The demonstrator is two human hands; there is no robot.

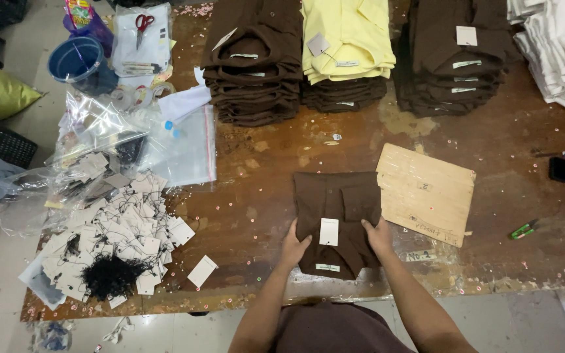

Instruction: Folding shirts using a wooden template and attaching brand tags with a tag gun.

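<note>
Head view: both hands press the sides of a folded brown shirt (338,219) on the worn wooden table (263,189). The left hand (293,243) and right hand (379,234) lie flat, fingers spread, gripping nothing. Even pressure from both sides would likely keep the fold square. Its long axis runs away from the hands, collar nearest the body, a white tag (329,231) between the hands.

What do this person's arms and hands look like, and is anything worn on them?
Both forearms are bare: no sleeves, gloves, watch or bracelets show. The left hand and right hand show no rings that I can make out. A dark brown garment covers the torso.
</note>
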